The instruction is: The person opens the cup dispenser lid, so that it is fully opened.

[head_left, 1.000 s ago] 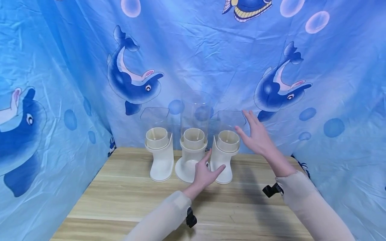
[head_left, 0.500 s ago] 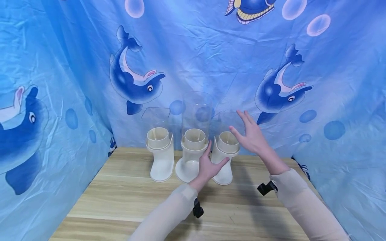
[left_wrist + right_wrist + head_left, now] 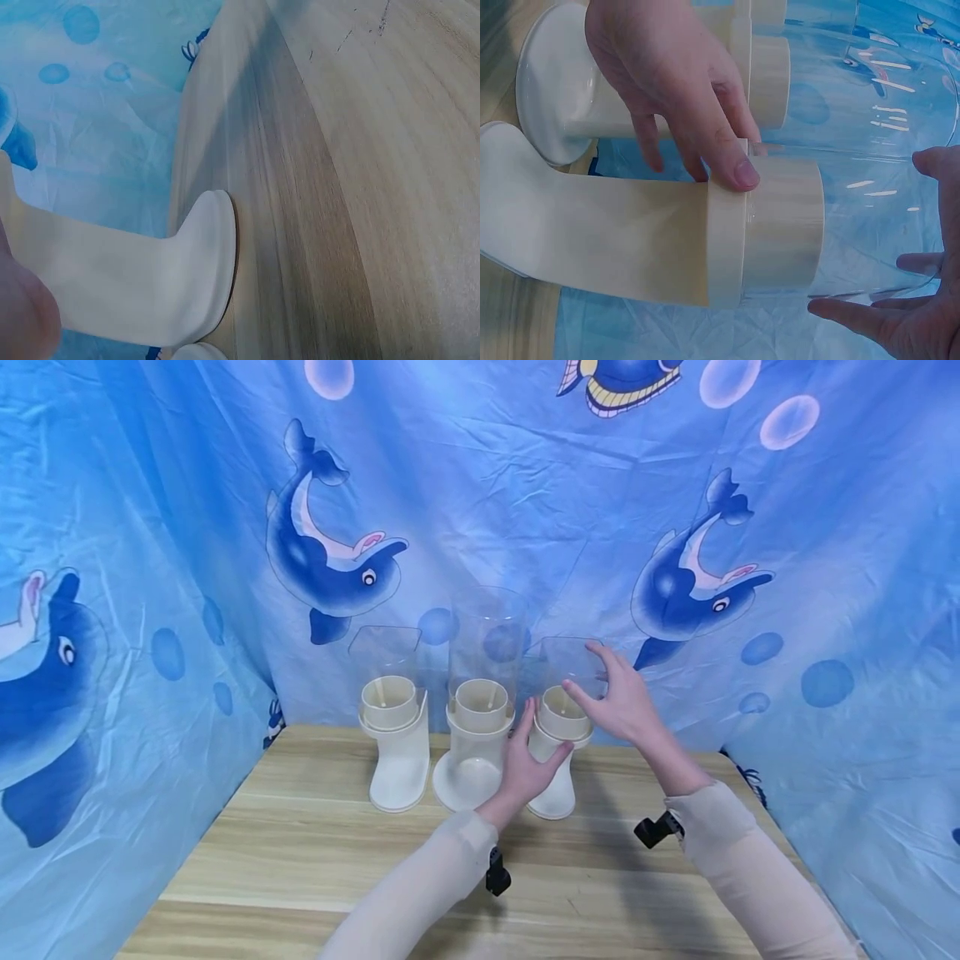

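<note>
Three white stands are lined up at the back of the table, each with a collar, a cream ring-shaped insert and a clear container above. My left hand (image 3: pixel 523 772) holds the right stand (image 3: pixel 553 797) at its collar (image 3: pixel 726 240), thumb on the near side and fingers reaching behind. That stand's foot rests on the wood. Around the right clear container (image 3: pixel 870 217), just above its cream insert (image 3: pixel 784 225), my right hand (image 3: pixel 621 703) curves with thumb and fingers on opposite sides. In the left wrist view, only part of the left hand (image 3: pixel 26 307) shows beside the stand.
The middle stand (image 3: pixel 465 783), with a taller round clear container (image 3: pixel 487 635), stands close to the left hand. Farther left is another stand (image 3: pixel 400 781). A blue dolphin-printed cloth (image 3: pixel 510 510) hangs behind the wooden table (image 3: pixel 315 860) and along its sides.
My left hand has moved up and right, from between the middle and right stands onto the right stand's collar. My right hand has come left and closed in around the clear container.
</note>
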A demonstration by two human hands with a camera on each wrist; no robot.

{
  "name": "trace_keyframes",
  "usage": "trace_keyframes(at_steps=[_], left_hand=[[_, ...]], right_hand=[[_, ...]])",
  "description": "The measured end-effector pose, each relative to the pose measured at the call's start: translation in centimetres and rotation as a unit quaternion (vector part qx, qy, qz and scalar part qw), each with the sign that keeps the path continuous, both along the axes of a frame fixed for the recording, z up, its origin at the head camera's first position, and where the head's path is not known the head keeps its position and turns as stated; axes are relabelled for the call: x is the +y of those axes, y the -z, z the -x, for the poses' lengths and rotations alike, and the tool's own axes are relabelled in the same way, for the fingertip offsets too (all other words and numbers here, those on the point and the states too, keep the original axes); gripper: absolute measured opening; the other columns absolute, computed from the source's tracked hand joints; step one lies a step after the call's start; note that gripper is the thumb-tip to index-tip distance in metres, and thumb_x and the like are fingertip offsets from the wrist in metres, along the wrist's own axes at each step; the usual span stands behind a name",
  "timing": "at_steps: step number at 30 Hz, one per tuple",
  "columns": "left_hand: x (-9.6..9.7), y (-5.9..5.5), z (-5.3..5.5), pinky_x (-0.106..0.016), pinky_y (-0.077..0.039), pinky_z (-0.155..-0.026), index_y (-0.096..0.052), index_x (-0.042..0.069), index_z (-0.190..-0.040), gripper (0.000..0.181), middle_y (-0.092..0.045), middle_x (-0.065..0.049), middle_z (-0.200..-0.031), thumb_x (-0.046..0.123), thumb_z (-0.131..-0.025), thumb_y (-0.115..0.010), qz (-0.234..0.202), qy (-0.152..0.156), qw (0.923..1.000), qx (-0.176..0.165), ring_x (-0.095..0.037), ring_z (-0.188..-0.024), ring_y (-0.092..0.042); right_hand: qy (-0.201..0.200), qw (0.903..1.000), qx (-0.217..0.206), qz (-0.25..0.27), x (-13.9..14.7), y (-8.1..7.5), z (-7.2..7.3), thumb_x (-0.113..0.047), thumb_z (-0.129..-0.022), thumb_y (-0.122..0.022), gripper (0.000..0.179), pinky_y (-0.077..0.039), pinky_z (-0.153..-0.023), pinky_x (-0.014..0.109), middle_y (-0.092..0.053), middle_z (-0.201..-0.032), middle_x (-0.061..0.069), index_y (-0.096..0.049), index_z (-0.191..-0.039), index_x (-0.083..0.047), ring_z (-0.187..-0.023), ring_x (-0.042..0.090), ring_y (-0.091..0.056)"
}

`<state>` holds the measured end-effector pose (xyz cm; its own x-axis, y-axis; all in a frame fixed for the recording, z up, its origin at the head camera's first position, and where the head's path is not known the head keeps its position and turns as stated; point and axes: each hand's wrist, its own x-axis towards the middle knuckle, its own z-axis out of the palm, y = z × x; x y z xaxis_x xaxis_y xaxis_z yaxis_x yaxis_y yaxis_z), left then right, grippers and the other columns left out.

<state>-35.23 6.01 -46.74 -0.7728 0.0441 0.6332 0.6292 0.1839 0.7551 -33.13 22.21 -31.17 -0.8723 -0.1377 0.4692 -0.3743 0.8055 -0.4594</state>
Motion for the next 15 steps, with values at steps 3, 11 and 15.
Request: trace_keyframes(at_steps=[3,11,15], left_hand=[[0.10,0.00,0.03,-0.051,-0.032,-0.131,-0.032,-0.003,-0.164,0.094,-0.036,-0.027,-0.168,0.028,-0.091,-0.083,0.016,-0.010,0.9996,0.020,-0.034,-0.160,-0.033],[0.11,-0.03,-0.14,-0.055,-0.035,-0.129,-0.032,0.002,-0.166,0.093,-0.036,-0.024,-0.169,0.027,-0.092,-0.083,0.038,-0.023,0.9969,0.064,-0.038,-0.158,-0.036],[0.08,-0.22,-0.24,-0.058,-0.037,-0.127,-0.037,0.000,-0.163,0.093,-0.040,-0.023,-0.168,0.025,-0.088,-0.087,0.033,-0.030,0.9942,0.098,-0.043,-0.156,-0.040]], right_hand=[[-0.003,0.9999,0.006,0.013,0.04,0.09,-0.01,-0.052,-0.098,-0.070,0.083,-0.061,-0.092,0.062,-0.043,-0.166,0.023,-0.039,-0.164,-0.014,-0.126,0.049,-0.066],[-0.003,0.9993,0.021,0.032,0.31,0.35,-0.22,-0.048,-0.097,-0.074,0.080,-0.063,-0.088,0.060,-0.048,-0.163,0.022,-0.043,-0.162,-0.014,-0.124,0.047,-0.068],[-0.010,0.9983,0.040,0.042,0.36,0.34,-0.56,-0.044,-0.096,-0.076,0.077,-0.064,-0.086,0.059,-0.052,-0.160,0.022,-0.047,-0.159,-0.012,-0.121,0.048,-0.069]])
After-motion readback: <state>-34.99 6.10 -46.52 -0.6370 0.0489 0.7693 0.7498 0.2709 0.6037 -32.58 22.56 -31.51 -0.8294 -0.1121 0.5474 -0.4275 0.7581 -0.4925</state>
